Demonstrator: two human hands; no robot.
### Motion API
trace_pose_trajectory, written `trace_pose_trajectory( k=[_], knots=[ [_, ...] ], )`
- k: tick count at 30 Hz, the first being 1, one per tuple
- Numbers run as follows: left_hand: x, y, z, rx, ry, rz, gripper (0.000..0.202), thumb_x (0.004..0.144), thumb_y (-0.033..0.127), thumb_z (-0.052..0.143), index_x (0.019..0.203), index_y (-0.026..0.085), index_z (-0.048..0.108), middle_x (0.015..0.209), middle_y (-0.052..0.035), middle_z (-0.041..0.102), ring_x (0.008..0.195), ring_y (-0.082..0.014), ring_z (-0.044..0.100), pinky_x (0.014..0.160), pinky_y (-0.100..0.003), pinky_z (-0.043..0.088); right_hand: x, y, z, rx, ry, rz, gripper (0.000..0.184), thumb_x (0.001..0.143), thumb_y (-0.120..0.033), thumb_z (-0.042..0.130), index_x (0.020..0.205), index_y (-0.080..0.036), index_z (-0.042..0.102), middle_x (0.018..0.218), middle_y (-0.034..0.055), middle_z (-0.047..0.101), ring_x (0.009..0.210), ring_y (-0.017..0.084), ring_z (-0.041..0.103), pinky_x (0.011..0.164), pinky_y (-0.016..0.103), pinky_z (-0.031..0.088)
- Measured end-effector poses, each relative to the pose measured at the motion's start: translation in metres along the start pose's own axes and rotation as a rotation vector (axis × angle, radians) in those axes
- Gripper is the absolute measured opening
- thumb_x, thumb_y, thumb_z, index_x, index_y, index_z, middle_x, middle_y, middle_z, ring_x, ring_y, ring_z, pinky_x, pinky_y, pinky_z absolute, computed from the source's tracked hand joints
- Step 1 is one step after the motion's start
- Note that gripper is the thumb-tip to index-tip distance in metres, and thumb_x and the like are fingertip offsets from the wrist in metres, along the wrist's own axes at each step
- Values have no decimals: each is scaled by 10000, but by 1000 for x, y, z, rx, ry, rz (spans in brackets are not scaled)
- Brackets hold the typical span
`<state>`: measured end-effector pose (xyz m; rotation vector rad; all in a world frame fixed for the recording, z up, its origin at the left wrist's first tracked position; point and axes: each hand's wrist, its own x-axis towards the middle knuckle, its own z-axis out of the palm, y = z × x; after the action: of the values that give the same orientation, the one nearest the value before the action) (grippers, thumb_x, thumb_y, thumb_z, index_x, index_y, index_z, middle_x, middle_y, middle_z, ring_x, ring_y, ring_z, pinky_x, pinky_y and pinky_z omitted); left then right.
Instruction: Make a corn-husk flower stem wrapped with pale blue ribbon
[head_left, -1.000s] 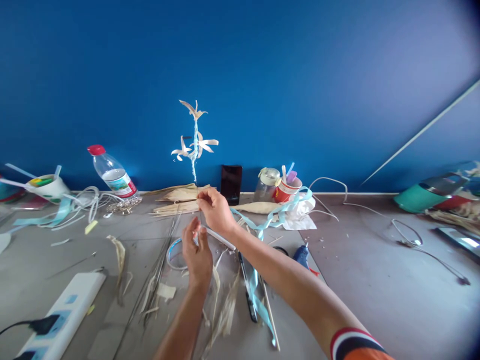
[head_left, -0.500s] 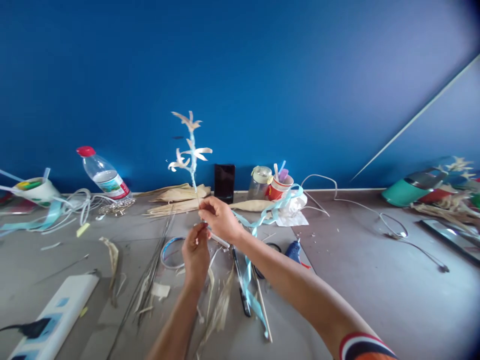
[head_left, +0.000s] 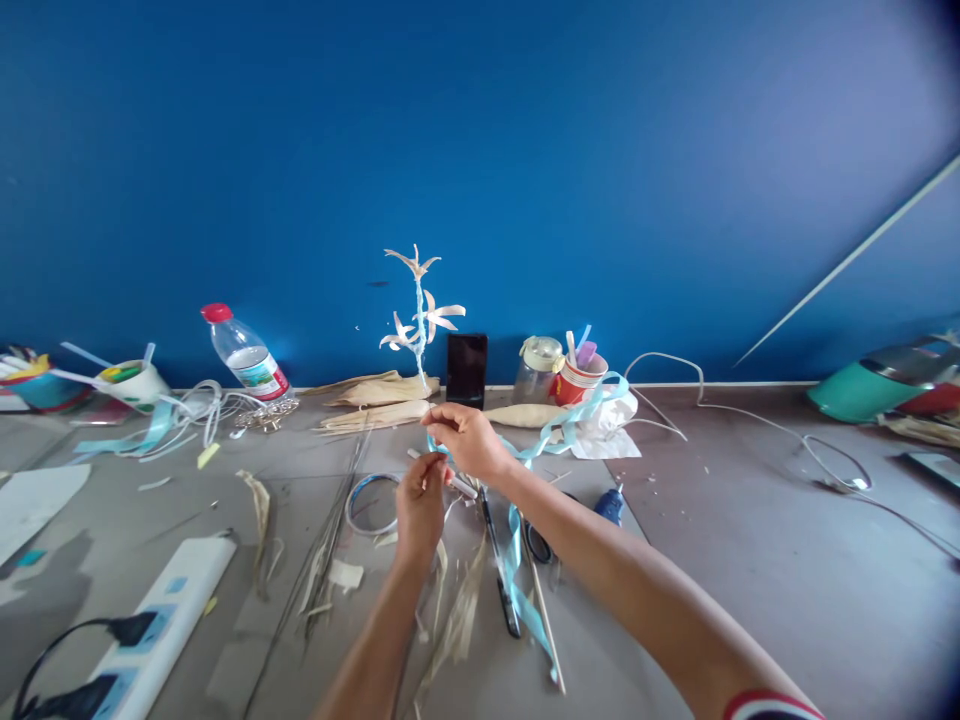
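Note:
An upright artificial flower stem (head_left: 420,300), wrapped in light blue ribbon, carries three pale dried-husk blossoms. Its thin lower part runs down into my hands above the table. My right hand (head_left: 471,442) is closed in a pinch around the stem just below the wrapped part. Lower and slightly left, my left hand (head_left: 421,508) pinches the stem's lower end, mostly hidden by the fingers. A piece of light blue ribbon (head_left: 436,446) shows between the two hands. Behind my right forearm, a longer ribbon (head_left: 534,610) trails over the table.
A tape roll (head_left: 373,504), several wires (head_left: 330,540), a black pen-like tool (head_left: 501,570), a thin stick (head_left: 546,620) and a blue glue gun (head_left: 609,504) lie around my hands. Dried husks (head_left: 367,390), a tilted bottle (head_left: 251,360), a black phone-like slab (head_left: 466,370) and a red cup (head_left: 579,380) line the wall. A power strip (head_left: 161,620) lies front left.
The view has turned slightly left, so most things appear farther right. The flower stem sits a little lower and stands straighter. Both hands keep their pinch on it.

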<state>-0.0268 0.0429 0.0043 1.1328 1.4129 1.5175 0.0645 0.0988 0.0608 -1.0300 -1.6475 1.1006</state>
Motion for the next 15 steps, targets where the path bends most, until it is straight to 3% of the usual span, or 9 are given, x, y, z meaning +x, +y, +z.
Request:
trace_pose_trajectory(
  k=[8,13,15],
  knots=[
    [-1,-6,3,5,-59,-70,188,746,308,537,753,160,652,548,0,585,520,-123,539,566,-259,438,6,9,-3,13,32,2,164,707,-234,511,789,-182,644,650,-27,555,555,95,473,545,213,405],
    [-2,-3,1,-59,-36,-26,259,744,348,579,901,164,671,723,-47,666,697,-161,614,679,-280,464,2,6,-2,35,22,65,166,720,-229,496,809,-200,633,609,-35,531,477,93,469,458,212,392],
    [-1,-4,0,-87,-32,-10,278,751,355,574,930,164,668,721,-41,662,687,-155,607,678,-274,456,-1,2,-1,30,-3,91,174,736,-241,491,835,-206,629,608,-35,536,428,92,457,403,216,371]
  ],
)
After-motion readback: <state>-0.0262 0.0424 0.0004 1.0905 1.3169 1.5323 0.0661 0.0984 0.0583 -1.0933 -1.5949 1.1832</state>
